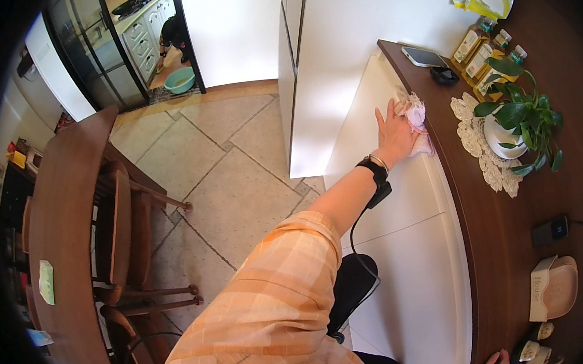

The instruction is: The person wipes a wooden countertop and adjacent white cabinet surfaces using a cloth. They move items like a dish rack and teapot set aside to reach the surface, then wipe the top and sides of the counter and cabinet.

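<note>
My left hand (395,135) reaches forward and presses a pink and white cloth (416,121) against the upper front of a white cabinet (405,255), just under its dark brown wooden top (485,233). Its fingers are spread partly over the cloth. A black band and a metal bangle circle the wrist, and a black cable runs down from the device there. At the bottom right edge only some fingers of my right hand (496,361) show, at the edge of the wooden top. The rest of that hand is cut off.
On the top are a phone (424,57), several bottles of yellow liquid (477,59), a potted plant (522,107) on a lace doily (502,178), a power bank (550,231) and small cups (530,350). Left are a table (63,215) and chairs (120,221). Another person (173,33) crouches near a basin (179,81).
</note>
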Demonstrator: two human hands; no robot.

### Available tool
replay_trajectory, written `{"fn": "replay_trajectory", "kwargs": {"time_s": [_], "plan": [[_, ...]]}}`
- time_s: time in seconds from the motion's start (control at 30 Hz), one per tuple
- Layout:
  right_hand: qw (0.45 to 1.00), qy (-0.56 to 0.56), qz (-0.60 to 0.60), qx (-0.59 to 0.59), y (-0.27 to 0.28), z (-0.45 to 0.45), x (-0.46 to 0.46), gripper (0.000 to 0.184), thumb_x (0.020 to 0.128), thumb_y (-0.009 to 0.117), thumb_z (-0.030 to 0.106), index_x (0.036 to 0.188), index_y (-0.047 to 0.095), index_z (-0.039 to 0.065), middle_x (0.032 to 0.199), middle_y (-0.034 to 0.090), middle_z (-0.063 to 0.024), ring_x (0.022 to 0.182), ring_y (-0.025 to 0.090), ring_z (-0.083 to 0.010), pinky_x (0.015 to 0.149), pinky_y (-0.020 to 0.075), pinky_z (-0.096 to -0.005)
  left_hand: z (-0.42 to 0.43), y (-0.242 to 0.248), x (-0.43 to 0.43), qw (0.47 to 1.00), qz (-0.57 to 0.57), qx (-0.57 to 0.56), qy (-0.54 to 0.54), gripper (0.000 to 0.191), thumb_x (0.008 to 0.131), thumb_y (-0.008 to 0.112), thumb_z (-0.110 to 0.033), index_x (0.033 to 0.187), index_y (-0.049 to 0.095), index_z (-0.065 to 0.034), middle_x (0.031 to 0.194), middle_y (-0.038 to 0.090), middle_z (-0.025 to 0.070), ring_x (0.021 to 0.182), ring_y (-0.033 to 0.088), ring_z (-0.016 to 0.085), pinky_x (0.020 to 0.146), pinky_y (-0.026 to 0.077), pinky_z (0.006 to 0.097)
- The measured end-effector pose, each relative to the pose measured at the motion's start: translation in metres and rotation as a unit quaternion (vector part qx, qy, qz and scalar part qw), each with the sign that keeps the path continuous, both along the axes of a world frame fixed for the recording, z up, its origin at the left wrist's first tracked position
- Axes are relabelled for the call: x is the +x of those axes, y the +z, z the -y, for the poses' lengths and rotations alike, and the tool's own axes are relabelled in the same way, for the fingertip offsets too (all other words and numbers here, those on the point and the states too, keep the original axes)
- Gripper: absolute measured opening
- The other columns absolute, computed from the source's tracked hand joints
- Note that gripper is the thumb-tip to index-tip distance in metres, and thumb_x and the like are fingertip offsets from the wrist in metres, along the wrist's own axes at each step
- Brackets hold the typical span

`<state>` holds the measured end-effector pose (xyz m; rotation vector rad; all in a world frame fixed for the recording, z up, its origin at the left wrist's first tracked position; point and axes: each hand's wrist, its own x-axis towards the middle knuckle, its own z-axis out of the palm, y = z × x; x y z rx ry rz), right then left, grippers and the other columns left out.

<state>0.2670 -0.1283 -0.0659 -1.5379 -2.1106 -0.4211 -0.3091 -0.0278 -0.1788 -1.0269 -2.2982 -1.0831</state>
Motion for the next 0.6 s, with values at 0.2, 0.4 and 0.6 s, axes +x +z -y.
{"fn": "replay_trajectory", "kwargs": {"time_s": [0.2, 0.4, 0.6], "plan": [[1.000, -0.014, -0.009, -0.008, 0.001, 0.001, -0.004, 0.040, 0.099, 0.053, 0.035, 0.108, 0.068, -0.001, 0.109, 0.065, -0.0227, 0.093, 0.062, -0.0395, 0.082, 0.0509, -0.0459, 0.037, 0.004, 0.071, 0.984, 0.029, 0.009, -0.176, 0.041, 0.084, 0.064, -0.037, 0.115, 0.067, -0.0095, 0.131, 0.056, 0.0160, 0.139, 0.030, 0.039, 0.108, 0.019, 0.0689], [1.000, 0.004, 0.008, 0.002, 0.002, 0.001, -0.001, 0.040, 0.099, 0.053, 0.035, 0.109, 0.067, -0.001, 0.109, 0.065, -0.0226, 0.096, 0.062, -0.0388, 0.083, 0.0509, -0.0455, 0.049, -0.009, 0.106, 0.964, -0.066, 0.108, -0.234, 0.048, 0.078, 0.070, -0.048, 0.113, 0.067, -0.0158, 0.130, 0.056, 0.0111, 0.135, 0.035, 0.038, 0.106, 0.020, 0.0698], [1.000, 0.004, 0.000, -0.004, 0.001, -0.001, 0.001, 0.040, 0.099, 0.053, 0.035, 0.109, 0.068, -0.001, 0.111, 0.065, -0.0222, 0.096, 0.062, -0.0385, 0.084, 0.0507, -0.0452, 0.004, -0.007, 0.005, 0.998, -0.014, 0.056, -0.040, 0.048, 0.081, 0.068, -0.042, 0.113, 0.067, -0.0061, 0.130, 0.056, 0.0140, 0.137, 0.031, 0.040, 0.107, 0.020, 0.0682]]}}
